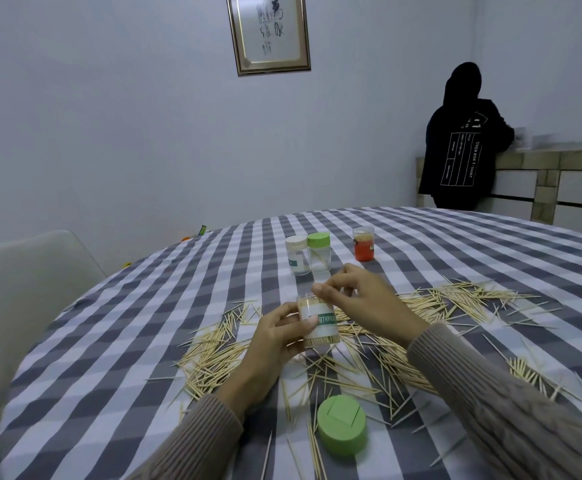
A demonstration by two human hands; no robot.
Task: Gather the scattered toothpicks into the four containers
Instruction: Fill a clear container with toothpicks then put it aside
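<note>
My left hand [275,336] grips a clear toothpick jar [320,323] with a green label, held upright above the table and packed with toothpicks. My right hand [355,296] hovers at the jar's open mouth, its fingertips pinched together there; whether they pinch any toothpicks I cannot tell. Loose toothpicks [431,303] lie scattered across the checked tablecloth around and under both hands. A green lid [342,424] lies near the front edge. Farther back stand a white-lidded jar [297,255], a green-lidded jar [320,251] and a red jar [364,244].
The round table [116,341] carries a grey and white checked cloth. A white chair [22,289] stands at the left. A person in a black hoodie [462,143] stands at a counter in the back right corner. A framed picture [268,31] hangs on the wall.
</note>
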